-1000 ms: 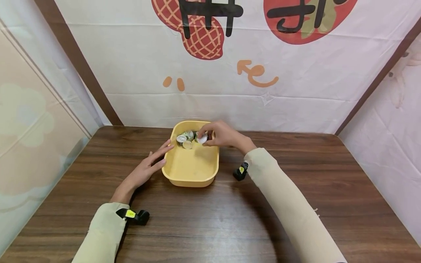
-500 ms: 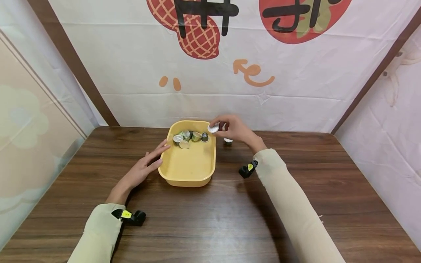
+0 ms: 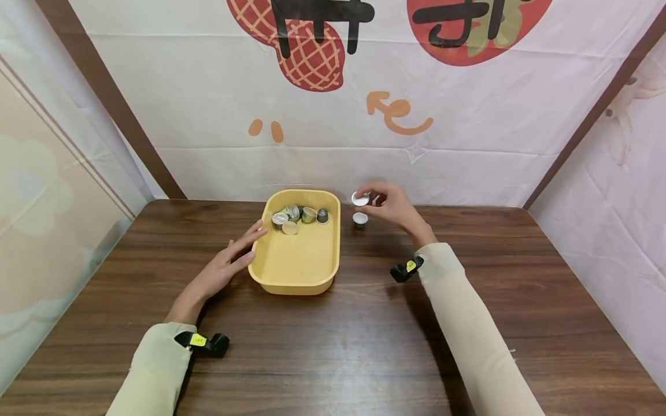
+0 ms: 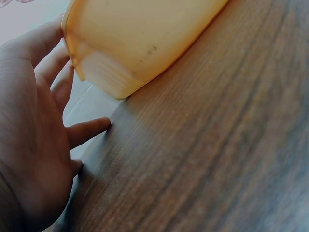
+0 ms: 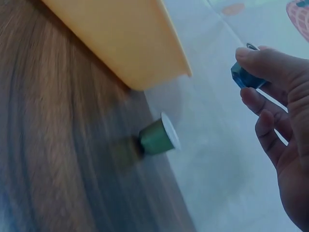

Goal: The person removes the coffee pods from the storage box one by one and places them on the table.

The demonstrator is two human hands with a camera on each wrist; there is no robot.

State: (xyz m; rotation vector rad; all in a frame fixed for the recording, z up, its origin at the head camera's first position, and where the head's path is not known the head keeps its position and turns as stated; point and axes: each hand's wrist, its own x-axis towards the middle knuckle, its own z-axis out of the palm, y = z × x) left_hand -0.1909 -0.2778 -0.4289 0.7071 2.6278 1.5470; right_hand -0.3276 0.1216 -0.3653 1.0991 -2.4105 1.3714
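Blue capsule pinched in the air, right of a yellow bin
Head view: the right hand (image 3: 389, 203) pinches one foil-topped capsule (image 3: 360, 199) between thumb and fingers, above a standing capsule (image 3: 360, 219) upright on the wood-grain table (image 3: 333, 352); the left hand (image 3: 221, 271), fingers spread and fairly straight, touches the left rim of the smooth, round-cornered bin (image 3: 296, 260), where more capsules (image 3: 309, 215) lie at the far end; left wrist view: fingertips meet the thin, probably light plastic rim, gripping nothing; right wrist view: the pinched capsule looks glossy blue, the standing one green, tapered, white-topped; each is probably light, stiff-walled and slightly slippery, its foil likely easy to dent, so the flared rim or sides seem the best hold.
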